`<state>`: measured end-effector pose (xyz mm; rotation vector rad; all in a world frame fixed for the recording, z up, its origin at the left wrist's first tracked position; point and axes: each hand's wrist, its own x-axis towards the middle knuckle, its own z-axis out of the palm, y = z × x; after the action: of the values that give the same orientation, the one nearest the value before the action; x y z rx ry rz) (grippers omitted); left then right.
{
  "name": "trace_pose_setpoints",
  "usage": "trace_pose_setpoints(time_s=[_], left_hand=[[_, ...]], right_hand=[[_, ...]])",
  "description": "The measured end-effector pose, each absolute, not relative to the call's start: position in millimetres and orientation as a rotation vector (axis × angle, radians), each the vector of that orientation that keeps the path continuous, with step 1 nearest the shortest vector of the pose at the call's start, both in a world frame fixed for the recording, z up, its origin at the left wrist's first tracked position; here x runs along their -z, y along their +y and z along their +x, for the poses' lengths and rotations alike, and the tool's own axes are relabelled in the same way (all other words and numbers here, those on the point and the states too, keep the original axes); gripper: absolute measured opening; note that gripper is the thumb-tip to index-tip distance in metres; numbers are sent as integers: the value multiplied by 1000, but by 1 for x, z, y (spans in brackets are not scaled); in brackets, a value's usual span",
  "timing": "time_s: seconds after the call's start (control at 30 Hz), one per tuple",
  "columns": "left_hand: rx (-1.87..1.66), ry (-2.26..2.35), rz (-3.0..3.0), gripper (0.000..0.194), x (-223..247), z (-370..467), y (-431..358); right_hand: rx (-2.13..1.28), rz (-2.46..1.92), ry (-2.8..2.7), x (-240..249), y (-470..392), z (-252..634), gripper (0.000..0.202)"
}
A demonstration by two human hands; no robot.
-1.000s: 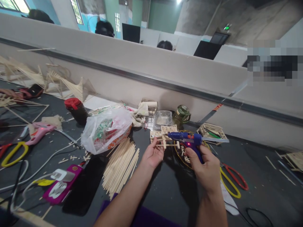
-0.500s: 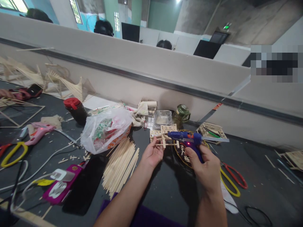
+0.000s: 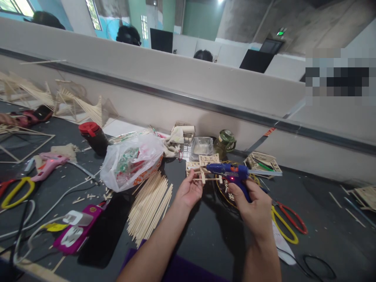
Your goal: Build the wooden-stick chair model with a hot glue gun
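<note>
My left hand (image 3: 190, 190) is closed on a small model made of wooden sticks (image 3: 209, 159), gripping its near left side. In my right hand (image 3: 254, 205) is a blue glue gun (image 3: 227, 169) with a lit red light, my fingers wrapped around its handle. The gun's nozzle points left and meets the stick model, or lies just in front of it; whether they touch I cannot tell. A clear glue stick (image 3: 266, 172) juts out of the gun's back end. Beneath the gun, a round yellow-rimmed holder (image 3: 217, 192) with small wood pieces is partly hidden.
Loose wooden sticks (image 3: 149, 209) lie left of my left arm, beside a black phone (image 3: 102, 231) and a purple power strip (image 3: 78, 228). A plastic bag (image 3: 132, 158), a red-lidded bottle (image 3: 94, 138) and a green jar (image 3: 225, 141) stand behind. Scissors (image 3: 284, 223) lie at right.
The glue gun and my right hand have shifted very slightly to the left. My left hand and the stick model stay in place.
</note>
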<state>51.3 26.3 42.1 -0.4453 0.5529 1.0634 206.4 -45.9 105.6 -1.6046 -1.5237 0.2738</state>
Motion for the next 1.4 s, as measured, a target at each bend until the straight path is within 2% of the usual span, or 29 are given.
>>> trace_pose_setpoints(time_s=[1.4], left_hand=[[-1036,487,-413,21,-46,49,25]], right_hand=[[-235,-1585,-1464,-108,-48,217,30]])
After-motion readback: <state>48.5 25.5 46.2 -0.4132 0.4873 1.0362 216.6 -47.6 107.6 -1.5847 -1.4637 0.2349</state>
